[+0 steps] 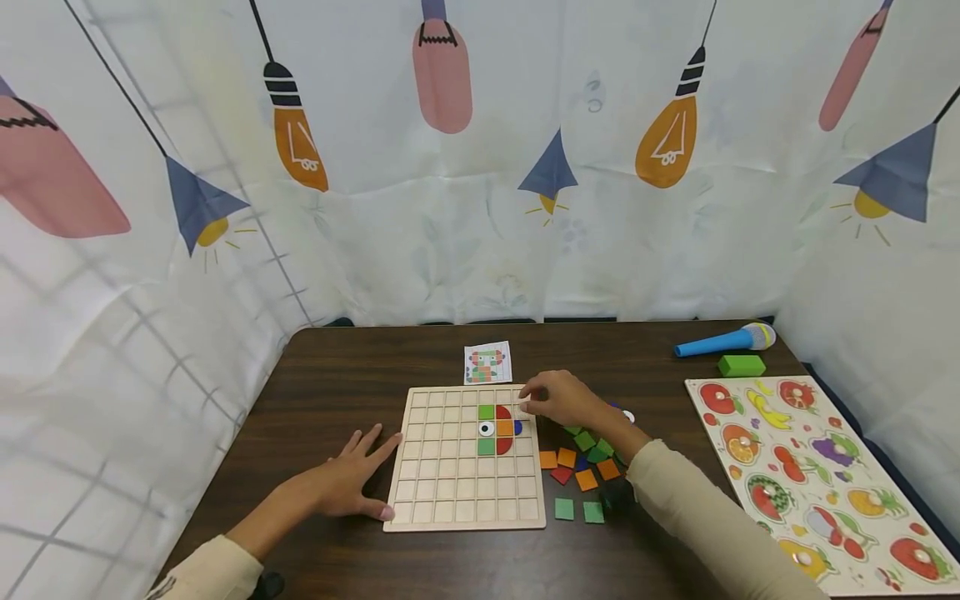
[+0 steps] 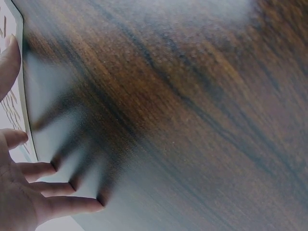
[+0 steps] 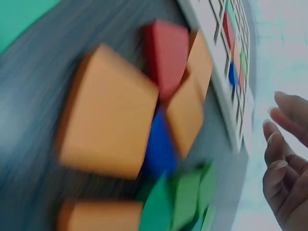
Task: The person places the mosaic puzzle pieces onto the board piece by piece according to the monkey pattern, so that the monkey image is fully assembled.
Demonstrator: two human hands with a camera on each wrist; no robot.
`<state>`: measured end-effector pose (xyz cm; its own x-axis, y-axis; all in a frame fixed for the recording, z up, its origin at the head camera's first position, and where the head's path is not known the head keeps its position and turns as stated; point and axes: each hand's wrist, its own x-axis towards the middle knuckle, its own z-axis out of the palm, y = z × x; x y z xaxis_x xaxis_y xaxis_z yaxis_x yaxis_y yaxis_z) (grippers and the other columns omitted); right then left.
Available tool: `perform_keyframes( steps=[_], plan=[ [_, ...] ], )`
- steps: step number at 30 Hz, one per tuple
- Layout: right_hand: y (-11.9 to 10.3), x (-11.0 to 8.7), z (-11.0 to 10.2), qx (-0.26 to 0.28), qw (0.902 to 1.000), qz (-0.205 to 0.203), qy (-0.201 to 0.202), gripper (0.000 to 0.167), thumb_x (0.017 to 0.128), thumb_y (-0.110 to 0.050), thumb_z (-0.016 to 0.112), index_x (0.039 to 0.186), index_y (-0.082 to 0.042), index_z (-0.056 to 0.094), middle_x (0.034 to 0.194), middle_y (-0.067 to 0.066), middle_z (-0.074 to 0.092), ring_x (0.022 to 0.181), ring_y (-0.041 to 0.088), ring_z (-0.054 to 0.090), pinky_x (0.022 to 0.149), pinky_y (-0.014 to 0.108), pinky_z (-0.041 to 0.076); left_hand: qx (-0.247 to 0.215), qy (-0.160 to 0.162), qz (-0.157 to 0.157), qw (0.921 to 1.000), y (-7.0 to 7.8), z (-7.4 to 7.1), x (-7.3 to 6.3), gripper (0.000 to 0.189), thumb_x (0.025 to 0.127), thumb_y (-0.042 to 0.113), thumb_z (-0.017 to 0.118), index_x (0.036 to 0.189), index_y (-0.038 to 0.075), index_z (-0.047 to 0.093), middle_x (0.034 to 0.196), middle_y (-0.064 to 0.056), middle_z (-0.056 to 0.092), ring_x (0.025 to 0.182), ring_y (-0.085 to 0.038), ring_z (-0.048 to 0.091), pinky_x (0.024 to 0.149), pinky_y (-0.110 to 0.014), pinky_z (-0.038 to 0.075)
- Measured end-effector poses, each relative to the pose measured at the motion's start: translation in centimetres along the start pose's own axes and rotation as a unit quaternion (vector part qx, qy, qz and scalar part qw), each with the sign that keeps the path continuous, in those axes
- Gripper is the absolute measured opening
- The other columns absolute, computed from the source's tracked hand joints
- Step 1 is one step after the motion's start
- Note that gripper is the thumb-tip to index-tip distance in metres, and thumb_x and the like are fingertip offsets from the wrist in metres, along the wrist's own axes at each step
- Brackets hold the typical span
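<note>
- Sleeves (image 1: 217, 575), cream-coloured, reach in from the near edge.
- Two loose green squares (image 1: 564, 509) lie beside the gridded wooden board's near right corner.
- Left hand (image 1: 348, 479) at the board's left edge, thumb and index tip touching it, fingers spread apart.
- Gridded wooden board (image 1: 435, 467), flat on the dark table (image 1: 352, 358); seven pieces (image 1: 505, 427) sit grouped right of its middle, an eye piece (image 1: 487, 428) among them.
- Loose pieces (image 1: 586, 480), orange, red, blue and green, scattered right of the board, partly under the right arm.
- Right hand (image 1: 558, 398) above the board's far right corner, fingers bent; whether they pinch anything, I cannot tell.
- Fruit-picture board (image 1: 832, 492), far right.
- Printed card (image 1: 487, 363), just beyond the gridded board.
- Green block (image 1: 741, 366), then a blue toy microphone (image 1: 720, 342).
- White cloth (image 1: 480, 250) printed with lamps, behind everything.
</note>
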<state>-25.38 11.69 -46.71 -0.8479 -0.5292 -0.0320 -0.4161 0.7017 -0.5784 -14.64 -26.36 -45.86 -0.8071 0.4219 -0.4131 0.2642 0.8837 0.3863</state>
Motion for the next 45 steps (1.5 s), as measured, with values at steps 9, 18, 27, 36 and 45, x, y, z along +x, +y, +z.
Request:
perform_keyframes(
  steps=[9,18,27,36,45],
  plan=[
    [4.6,-4.2,-1.9,-0.002,1.0000,0.000,0.002,0.022,0.093,-0.028,0.074,0.111,-0.015,0.076,0.106,-0.003,0.070,0.095,0.015,0.062,0.085,0.036,0.053,-0.004,0.003,-0.001,1.0000,0.1,0.1,-0.1,0.110,0.079,0.058,0.077,0.162,0.015,0.019,0.165,-0.030,0.007,0.146,-0.063,0.007,0.095,-0.085,0.026],
    [5.4,-6.1,-1.0,-0.026,0.9990,0.035,0.013,0.030,0.091,-0.036,0.075,0.114,-0.018,0.077,0.096,-0.004,0.062,0.079,0.010,0.050,0.068,0.026,0.043,-0.006,0.004,0.000,1.0000,0.0,0.0,-0.2,0.110,0.079,0.058,0.077,0.162,0.014,0.018,0.164,-0.031,0.007,0.145,-0.063,0.007,0.094,-0.085,0.025],
    [4.6,-6.3,-0.2,-0.043,0.9964,0.057,0.047,0.029,0.090,-0.032,0.077,0.114,-0.016,0.077,0.099,0.000,0.064,0.085,0.014,0.058,0.068,0.030,0.046,-0.006,0.010,0.001,0.9999,-0.2,0.2,-0.1,0.110,0.079,0.059,0.077,0.162,0.015,0.019,0.165,-0.029,0.007,0.146,-0.062,0.007,0.095,-0.085,0.025],
    [4.1,-6.4,0.0,-0.039,0.9942,0.085,0.052,0.031,0.089,-0.029,0.077,0.116,-0.014,0.077,0.101,0.003,0.063,0.083,0.015,0.055,0.064,0.029,0.042,0.000,0.015,0.005,0.9999,0.0,0.1,-0.2,0.111,0.078,0.057,0.079,0.161,0.014,0.018,0.164,-0.031,0.009,0.145,-0.064,0.009,0.092,-0.086,0.026],
    [3.9,-6.3,0.5,-0.020,0.9954,0.076,0.055,0.023,0.090,-0.024,0.078,0.109,-0.016,0.068,0.098,-0.001,0.066,0.084,0.013,0.060,0.075,0.035,0.054,-0.003,0.013,0.003,0.9999,-0.1,0.2,-0.1,0.111,0.078,0.057,0.079,0.161,0.014,0.018,0.164,-0.031,0.008,0.145,-0.063,0.008,0.093,-0.086,0.026]
  ],
)
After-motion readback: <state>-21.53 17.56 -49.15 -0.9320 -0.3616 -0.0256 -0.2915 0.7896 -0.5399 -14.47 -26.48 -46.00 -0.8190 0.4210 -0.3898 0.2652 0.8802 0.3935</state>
